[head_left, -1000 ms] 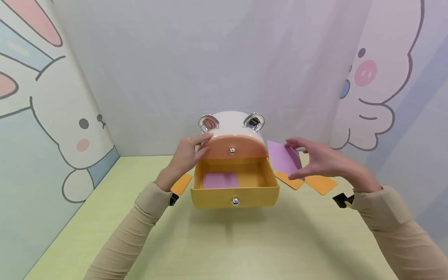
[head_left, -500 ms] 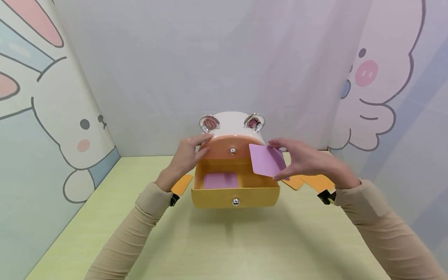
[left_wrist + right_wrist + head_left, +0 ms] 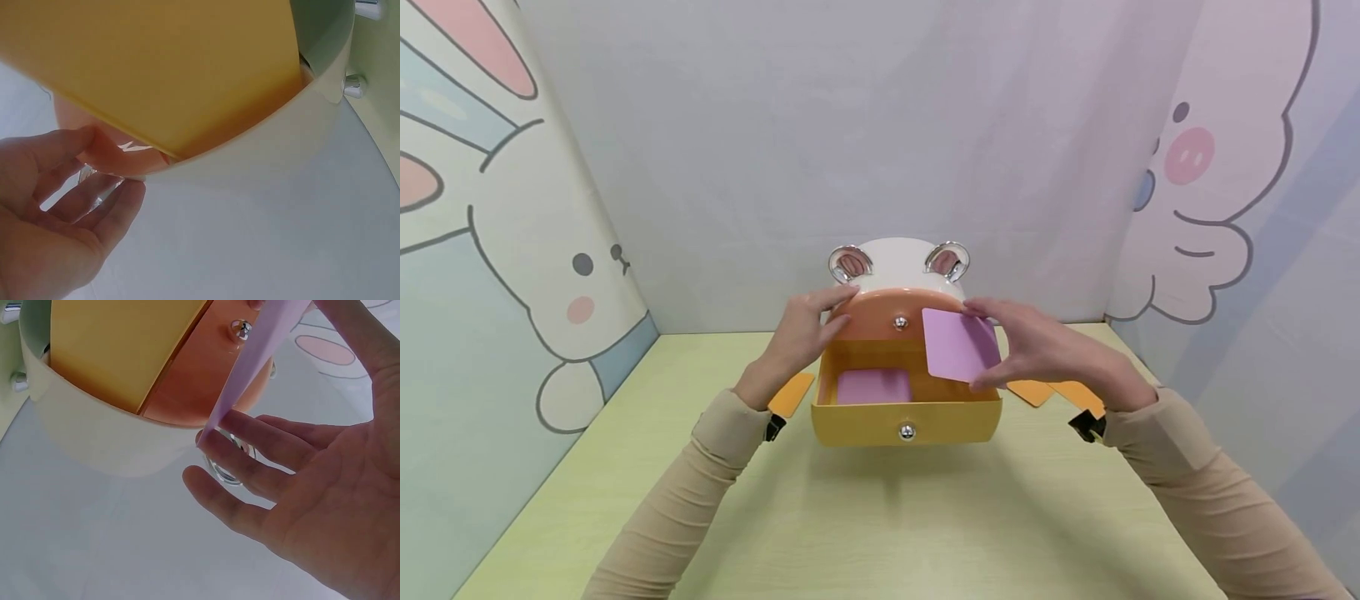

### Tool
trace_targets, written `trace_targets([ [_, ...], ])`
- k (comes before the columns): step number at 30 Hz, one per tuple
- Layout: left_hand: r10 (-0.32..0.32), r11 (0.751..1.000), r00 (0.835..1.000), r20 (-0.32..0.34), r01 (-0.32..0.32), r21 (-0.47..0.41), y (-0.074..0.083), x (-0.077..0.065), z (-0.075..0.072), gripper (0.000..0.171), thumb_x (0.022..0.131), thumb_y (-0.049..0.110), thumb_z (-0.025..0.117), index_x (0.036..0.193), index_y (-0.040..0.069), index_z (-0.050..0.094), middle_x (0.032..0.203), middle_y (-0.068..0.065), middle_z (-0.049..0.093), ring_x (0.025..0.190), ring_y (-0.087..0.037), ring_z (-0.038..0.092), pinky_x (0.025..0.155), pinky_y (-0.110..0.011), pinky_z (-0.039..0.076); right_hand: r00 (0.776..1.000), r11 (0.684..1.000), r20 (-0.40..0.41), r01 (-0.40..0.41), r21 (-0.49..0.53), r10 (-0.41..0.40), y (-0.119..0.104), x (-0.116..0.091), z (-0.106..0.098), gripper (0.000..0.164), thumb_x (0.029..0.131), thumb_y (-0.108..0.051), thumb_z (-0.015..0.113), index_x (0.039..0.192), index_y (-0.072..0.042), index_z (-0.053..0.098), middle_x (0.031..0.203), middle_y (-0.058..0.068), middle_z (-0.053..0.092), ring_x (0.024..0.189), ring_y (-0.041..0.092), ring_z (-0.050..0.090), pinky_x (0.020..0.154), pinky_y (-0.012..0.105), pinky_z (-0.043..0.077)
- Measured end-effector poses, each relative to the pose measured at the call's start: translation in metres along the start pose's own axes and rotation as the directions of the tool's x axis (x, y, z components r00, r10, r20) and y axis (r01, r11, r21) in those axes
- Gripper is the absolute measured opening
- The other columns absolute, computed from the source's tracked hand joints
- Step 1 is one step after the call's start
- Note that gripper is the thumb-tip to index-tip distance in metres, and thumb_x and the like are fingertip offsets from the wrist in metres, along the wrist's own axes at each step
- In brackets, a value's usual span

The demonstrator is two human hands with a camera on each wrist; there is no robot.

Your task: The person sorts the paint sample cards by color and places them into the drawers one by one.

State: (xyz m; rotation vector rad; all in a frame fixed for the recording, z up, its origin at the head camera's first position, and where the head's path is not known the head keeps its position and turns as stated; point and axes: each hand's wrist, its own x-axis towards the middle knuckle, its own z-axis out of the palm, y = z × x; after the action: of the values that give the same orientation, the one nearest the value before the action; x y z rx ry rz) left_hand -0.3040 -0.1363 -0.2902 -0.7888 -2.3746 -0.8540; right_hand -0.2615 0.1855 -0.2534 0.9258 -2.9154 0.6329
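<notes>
A small drawer box (image 3: pixel 895 267) with a white domed shell and silver ears stands mid-table. Its yellow lower drawer (image 3: pixel 865 427) is pulled out, while the orange upper drawer (image 3: pixel 872 321) sits closed. Inside the yellow drawer, at its left, lies a purple card (image 3: pixel 874 386). My left hand (image 3: pixel 797 337) grips the box's upper left edge, thumb against the orange front and fingers on the shell. With my right hand (image 3: pixel 1037 346) I hold another purple card (image 3: pixel 958 346) by its edges, tilted above the right part of the yellow drawer.
Orange cards lie on the table on both sides of the box, one orange card (image 3: pixel 792 395) at left and another orange card (image 3: pixel 1032 392) at right, partly behind my right hand. A pale curtain (image 3: pixel 737 208) rises behind, with printed cartoon panels at both sides.
My right hand has carried the purple card leftward, from beside the box to over the open yellow drawer. The left hand has stayed on the box.
</notes>
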Motion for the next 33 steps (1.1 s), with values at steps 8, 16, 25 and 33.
trace_targets([
  [8, 0.009, 1.000, 1.000, -0.005, -0.009, -0.003, 0.000, -0.001, -0.001, 0.037, 0.087, 0.007, 0.069, 0.123, 0.003, 0.066, 0.123, -0.015, 0.067, 0.105, -0.032, 0.067, 0.094, -0.045, 0.053, 1.000, 1.000, 0.003, 0.002, -0.008, -0.002, -0.006, 0.000, 0.005, 0.103, 0.064, -0.042, 0.088, 0.147, -0.008, 0.037, 0.142, 0.008, 0.051, 0.124, 0.029, 0.050, 0.096, 0.049, 0.051],
  [16, 0.009, 1.000, 1.000, -0.005, -0.009, -0.004, 0.000, 0.000, 0.000, 0.037, 0.087, 0.006, 0.069, 0.124, 0.003, 0.065, 0.123, -0.015, 0.067, 0.109, -0.032, 0.066, 0.095, -0.045, 0.052, 1.000, 0.997, -0.011, 0.009, -0.077, -0.009, -0.012, 0.001, 0.009, 0.104, 0.066, -0.042, 0.087, 0.150, -0.011, 0.034, 0.141, 0.008, 0.052, 0.124, 0.031, 0.050, 0.096, 0.050, 0.050],
  [25, 0.005, 1.000, 1.000, -0.009, -0.005, -0.008, 0.000, -0.001, 0.001, 0.037, 0.087, 0.006, 0.069, 0.124, 0.003, 0.065, 0.123, -0.015, 0.067, 0.106, -0.031, 0.066, 0.095, -0.044, 0.053, 0.988, 0.975, -0.103, 0.096, -0.199, -0.118, -0.016, -0.004, 0.015, 0.097, 0.071, -0.043, 0.084, 0.148, -0.006, 0.038, 0.140, 0.012, 0.054, 0.129, 0.035, 0.048, 0.106, 0.053, 0.040],
  [33, 0.002, 1.000, 1.000, -0.011, -0.002, -0.012, -0.003, -0.001, 0.003, 0.038, 0.087, 0.006, 0.069, 0.125, 0.004, 0.065, 0.123, -0.014, 0.067, 0.100, -0.030, 0.066, 0.092, -0.044, 0.054, 0.792, 0.903, -0.444, 0.416, -0.109, -0.419, -0.027, -0.021, 0.044, 0.017, 0.081, -0.010, 0.075, 0.097, -0.009, 0.071, 0.083, -0.005, 0.067, 0.076, 0.007, 0.057, 0.068, 0.021, 0.049],
])
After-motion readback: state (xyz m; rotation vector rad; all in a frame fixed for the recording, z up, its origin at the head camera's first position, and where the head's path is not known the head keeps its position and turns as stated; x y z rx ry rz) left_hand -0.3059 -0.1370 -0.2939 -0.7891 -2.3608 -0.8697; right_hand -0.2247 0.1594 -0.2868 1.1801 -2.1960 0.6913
